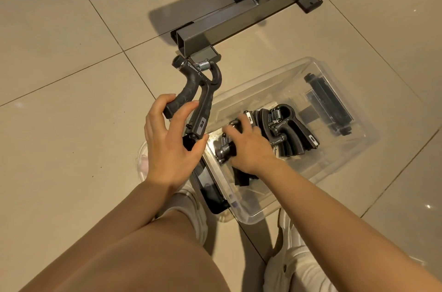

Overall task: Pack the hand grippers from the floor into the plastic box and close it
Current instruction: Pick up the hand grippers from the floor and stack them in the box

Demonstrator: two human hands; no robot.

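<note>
A clear plastic box (354,148) stands open on the tiled floor, with black latch handles at its far end (328,105) and near end (210,189). Several black hand grippers (287,129) with steel springs lie in a row inside it. My left hand (171,138) holds one black hand gripper (198,93) by its handles, above the floor just left of the box. My right hand (248,146) reaches into the box and grips a hand gripper (226,148) at the near end of the row.
A grey metal frame foot (239,21) lies on the floor just beyond the box and the held gripper. A clear lid (143,160) shows partly under my left wrist. My knee and white shoes (299,265) are at the bottom.
</note>
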